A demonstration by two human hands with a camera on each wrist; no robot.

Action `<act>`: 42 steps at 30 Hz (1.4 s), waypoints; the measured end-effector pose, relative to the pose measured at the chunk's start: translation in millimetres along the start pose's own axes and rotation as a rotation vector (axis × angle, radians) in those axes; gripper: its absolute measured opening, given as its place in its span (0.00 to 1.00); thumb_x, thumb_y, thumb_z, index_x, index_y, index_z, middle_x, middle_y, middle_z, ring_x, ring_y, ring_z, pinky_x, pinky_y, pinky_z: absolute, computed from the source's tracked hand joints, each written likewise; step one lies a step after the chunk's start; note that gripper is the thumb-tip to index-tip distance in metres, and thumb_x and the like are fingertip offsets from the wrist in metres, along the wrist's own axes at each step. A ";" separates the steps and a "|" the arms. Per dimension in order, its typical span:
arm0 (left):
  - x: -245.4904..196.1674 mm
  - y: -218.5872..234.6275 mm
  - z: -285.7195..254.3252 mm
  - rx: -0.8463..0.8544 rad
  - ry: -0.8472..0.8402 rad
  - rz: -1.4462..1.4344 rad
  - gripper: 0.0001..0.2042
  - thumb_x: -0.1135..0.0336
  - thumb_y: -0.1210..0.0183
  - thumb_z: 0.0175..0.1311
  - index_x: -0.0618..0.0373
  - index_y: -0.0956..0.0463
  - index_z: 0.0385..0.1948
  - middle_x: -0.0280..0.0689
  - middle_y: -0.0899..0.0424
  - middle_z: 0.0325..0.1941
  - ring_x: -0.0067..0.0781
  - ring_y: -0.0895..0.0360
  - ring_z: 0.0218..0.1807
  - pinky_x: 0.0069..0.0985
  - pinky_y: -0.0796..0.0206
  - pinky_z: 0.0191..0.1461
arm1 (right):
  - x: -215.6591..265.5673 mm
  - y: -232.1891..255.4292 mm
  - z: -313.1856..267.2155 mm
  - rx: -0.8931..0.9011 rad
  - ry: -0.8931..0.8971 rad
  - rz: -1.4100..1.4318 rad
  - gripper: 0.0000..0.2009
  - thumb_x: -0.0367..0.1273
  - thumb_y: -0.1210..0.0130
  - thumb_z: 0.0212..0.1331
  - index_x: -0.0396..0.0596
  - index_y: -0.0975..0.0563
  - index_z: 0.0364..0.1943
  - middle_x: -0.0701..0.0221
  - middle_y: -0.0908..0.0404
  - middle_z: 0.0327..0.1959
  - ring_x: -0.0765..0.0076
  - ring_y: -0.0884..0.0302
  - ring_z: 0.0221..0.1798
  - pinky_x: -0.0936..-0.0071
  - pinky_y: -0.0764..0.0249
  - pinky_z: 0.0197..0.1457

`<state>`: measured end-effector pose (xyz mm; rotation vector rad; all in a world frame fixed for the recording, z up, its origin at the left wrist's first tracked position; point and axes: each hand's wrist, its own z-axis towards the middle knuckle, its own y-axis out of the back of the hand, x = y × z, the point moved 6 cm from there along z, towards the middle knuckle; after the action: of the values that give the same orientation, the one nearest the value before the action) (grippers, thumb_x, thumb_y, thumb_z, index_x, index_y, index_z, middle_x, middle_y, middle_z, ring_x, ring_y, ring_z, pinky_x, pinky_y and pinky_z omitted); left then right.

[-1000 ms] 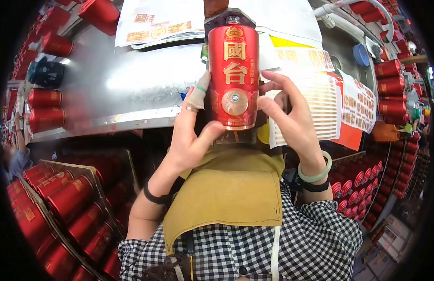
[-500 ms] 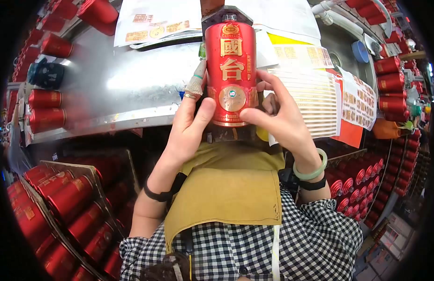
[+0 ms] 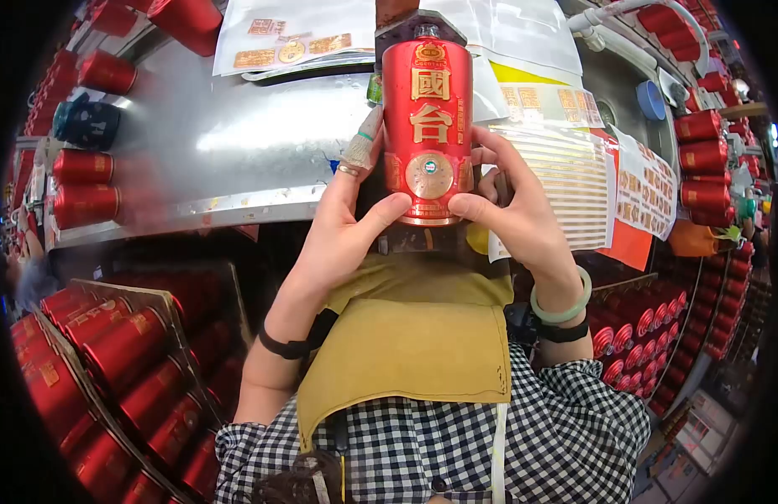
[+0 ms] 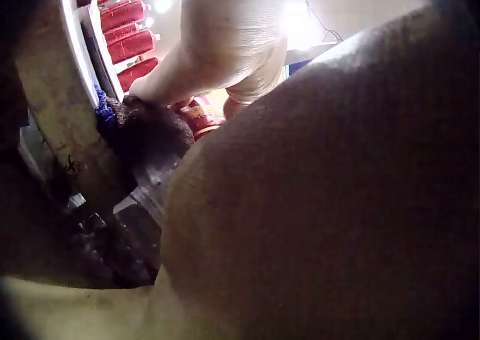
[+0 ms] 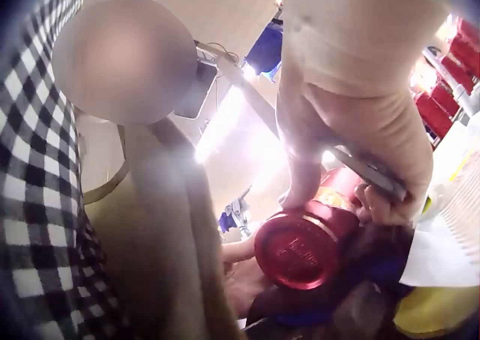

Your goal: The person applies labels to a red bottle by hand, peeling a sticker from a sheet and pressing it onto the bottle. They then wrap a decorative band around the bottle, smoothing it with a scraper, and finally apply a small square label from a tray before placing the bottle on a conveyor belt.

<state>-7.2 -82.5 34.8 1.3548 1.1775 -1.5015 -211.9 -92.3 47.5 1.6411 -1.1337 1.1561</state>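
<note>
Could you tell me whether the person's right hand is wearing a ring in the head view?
No: the ring sits on the left hand; the right hand shows only a pale green bangle at its wrist.

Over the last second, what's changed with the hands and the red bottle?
The right hand closed in: its thumb moved from beside the red bottle onto the lower front edge, near the round gold seal. The left hand kept its hold, thumb on the bottom edge. The bottle stayed upright against its dark stand; the sticker sheets did not move.
</note>
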 end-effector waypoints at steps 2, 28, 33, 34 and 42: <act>-2.3 1.2 0.1 0.037 0.046 0.013 0.39 0.79 0.45 0.71 0.61 0.57 0.81 0.45 0.49 0.85 0.37 0.50 0.84 0.36 0.58 0.84 | -0.5 1.0 0.0 0.016 -0.047 -0.015 0.39 0.30 0.27 0.54 0.43 0.33 0.72 0.69 0.22 0.52 0.78 0.25 0.47 0.77 0.27 0.52; 2.0 1.9 0.6 -0.019 0.023 -0.032 0.38 0.71 0.39 0.72 0.64 0.52 0.80 0.45 0.44 0.83 0.37 0.47 0.83 0.36 0.56 0.84 | 0.2 -8.6 0.8 -0.022 0.014 0.063 0.41 0.30 0.25 0.54 0.36 0.35 0.72 0.65 0.24 0.55 0.71 0.26 0.57 0.73 0.29 0.62; -0.3 2.0 -3.8 -0.036 0.006 -0.056 0.36 0.71 0.41 0.73 0.65 0.50 0.79 0.45 0.43 0.83 0.37 0.47 0.83 0.36 0.54 0.83 | -0.2 1.3 -1.0 0.017 -0.020 0.020 0.38 0.31 0.28 0.58 0.38 0.33 0.72 0.70 0.22 0.51 0.78 0.26 0.50 0.77 0.27 0.56; -2.0 2.5 -7.0 -0.055 -0.007 -0.010 0.35 0.71 0.40 0.72 0.65 0.47 0.78 0.46 0.42 0.82 0.39 0.45 0.82 0.37 0.53 0.83 | -0.2 3.8 -0.6 0.012 -0.012 0.006 0.35 0.32 0.31 0.61 0.38 0.32 0.72 0.71 0.21 0.51 0.80 0.26 0.48 0.79 0.27 0.54; -30.1 -30.6 -28.0 -0.209 -0.806 1.088 0.22 0.61 0.22 0.48 0.50 0.13 0.47 0.43 0.19 0.64 0.48 0.23 0.66 0.51 0.34 0.71 | 1.0 5.3 -0.9 -0.027 -0.049 0.053 0.27 0.39 0.43 0.75 0.41 0.31 0.72 0.72 0.21 0.54 0.81 0.26 0.52 0.82 0.32 0.54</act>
<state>-25.1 -48.3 68.5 0.8254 0.0059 -0.8838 -217.0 -93.1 49.3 1.6357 -1.2257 1.1342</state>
